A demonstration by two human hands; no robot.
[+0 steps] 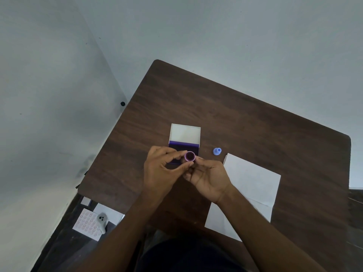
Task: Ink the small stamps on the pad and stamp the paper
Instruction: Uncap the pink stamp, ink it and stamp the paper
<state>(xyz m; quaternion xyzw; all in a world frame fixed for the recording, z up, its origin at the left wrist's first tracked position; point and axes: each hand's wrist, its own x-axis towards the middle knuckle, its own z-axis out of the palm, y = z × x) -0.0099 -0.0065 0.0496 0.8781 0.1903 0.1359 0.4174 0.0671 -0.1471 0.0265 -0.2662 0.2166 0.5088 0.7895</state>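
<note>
A small round purple stamp [190,156] is held up with its dark inked face toward me, pinched between the fingertips of my left hand [163,169] and my right hand [208,179]. Right behind it lies the open ink pad [183,146], its blue pad partly hidden by my fingers and its white lid [185,134] flipped back. A second small blue stamp [217,151] lies on the table to the right of the pad. White paper sheets [251,185] lie on the right, partly under my right forearm.
The brown wooden table [216,107] ends at a grey wall behind and a drop at the left. Lower left, below the table edge, sit a pink dotted sheet [86,222], a small ghost figure [102,221] and a white card [110,212].
</note>
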